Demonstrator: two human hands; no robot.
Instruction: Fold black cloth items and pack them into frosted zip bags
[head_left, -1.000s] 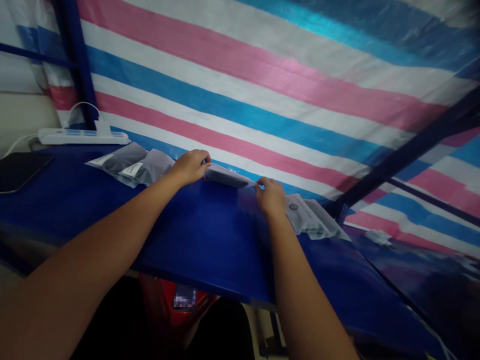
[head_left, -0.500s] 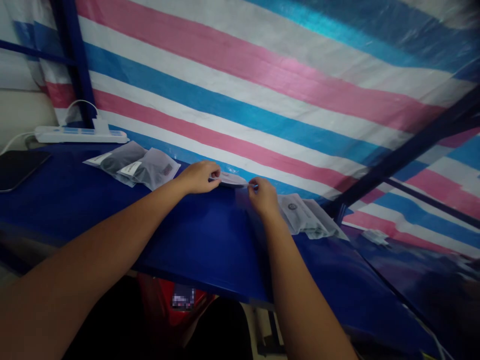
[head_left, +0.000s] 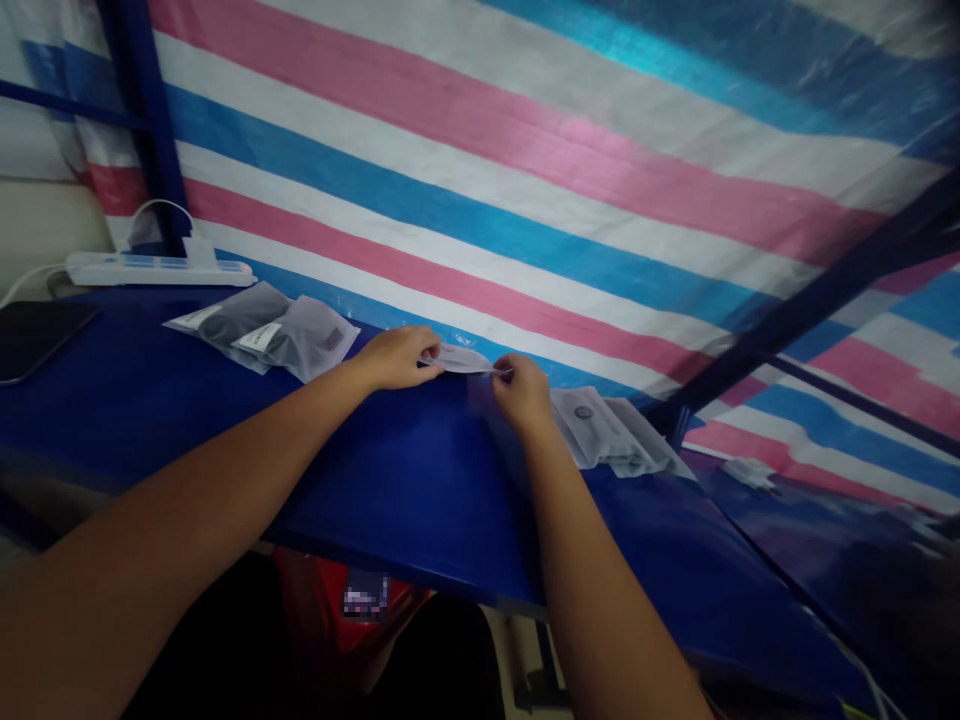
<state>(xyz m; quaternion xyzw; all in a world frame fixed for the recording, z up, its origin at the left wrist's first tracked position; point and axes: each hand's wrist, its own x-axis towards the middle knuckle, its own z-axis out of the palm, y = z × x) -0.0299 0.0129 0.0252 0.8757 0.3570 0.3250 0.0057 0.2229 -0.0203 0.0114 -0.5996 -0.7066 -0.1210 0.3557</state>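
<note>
A frosted plastic bag (head_left: 459,359) is stretched between my two hands, just above the back part of the blue table (head_left: 405,470). My left hand (head_left: 403,358) pinches its left end. On the opposite end, the fingertips of my right hand (head_left: 523,390) are closed on the bag's edge. What the bag contains cannot be made out. Two filled frosted bags (head_left: 304,335) with white labels lie left of my left hand. Beside my right hand rest more frosted bags (head_left: 592,425), one with a round dark print.
A white power strip (head_left: 150,268) with a plugged-in charger lies at the back left, near a dark tablet-like device (head_left: 41,335). Striped plastic sheeting (head_left: 480,240) hangs behind the table. A red stool (head_left: 330,600) is below the front edge.
The bag between my hands is tilted a little more, showing more of its pale face. My right hand has shifted slightly left; both hands keep their hold.
</note>
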